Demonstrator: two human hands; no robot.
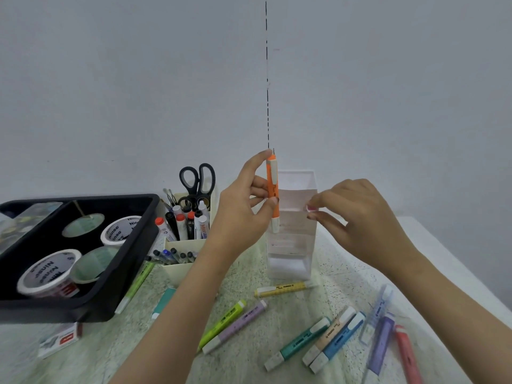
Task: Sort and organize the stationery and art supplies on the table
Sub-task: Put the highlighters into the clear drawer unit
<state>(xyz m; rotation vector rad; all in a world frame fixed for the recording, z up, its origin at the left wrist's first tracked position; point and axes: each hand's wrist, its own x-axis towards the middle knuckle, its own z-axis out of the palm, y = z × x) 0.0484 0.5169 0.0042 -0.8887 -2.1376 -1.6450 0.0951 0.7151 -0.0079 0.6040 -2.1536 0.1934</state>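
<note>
My left hand pinches the orange highlighter upright, mid-barrel, just in front of the white organizer on the tabletop. Right hand fingers are drawn together at the organizer's side; whether they grip it, I cannot tell. Judged light, rigid, smooth plastic: hold the barrel, not the cap.

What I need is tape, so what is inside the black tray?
Inside the black tray lie two white tape rolls and two clear tape rolls. A blurred packet sits at its far left corner. The near wall hides part of its floor.
</note>
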